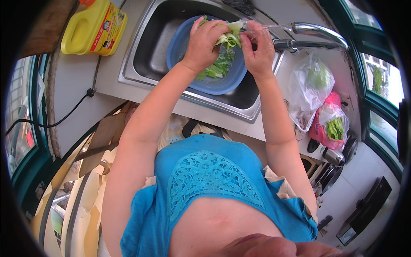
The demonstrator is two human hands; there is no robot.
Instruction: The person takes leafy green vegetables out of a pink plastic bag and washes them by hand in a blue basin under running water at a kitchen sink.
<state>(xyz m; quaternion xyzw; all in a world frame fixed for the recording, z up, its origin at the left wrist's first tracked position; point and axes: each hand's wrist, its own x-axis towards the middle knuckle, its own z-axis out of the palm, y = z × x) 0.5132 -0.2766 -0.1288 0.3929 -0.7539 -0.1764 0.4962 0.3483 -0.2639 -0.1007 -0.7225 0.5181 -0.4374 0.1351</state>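
Note:
My left hand [204,43] grips a small bunch of leafy greens [228,40] with pale stems, held over a blue plastic basin [207,86]. At the other side of the bunch, the thumb and fingers of my right hand [258,48] pinch the leaves. A clear stream of water [279,27] runs from the chrome faucet [321,30] onto my right hand and the stems. Loose green leaves [218,67] lie in water in the basin. The basin sits inside a stainless steel sink [147,61]. Part of the bunch is hidden behind my left fingers.
A yellow plastic jug [93,29] with a printed label stands left of the sink. To the right, a clear plastic bag [311,80] holds a pale green vegetable, beside a pink bag [321,128] of greens. A black cable [64,119] crosses the left counter. A kettle [334,155] stands farther right.

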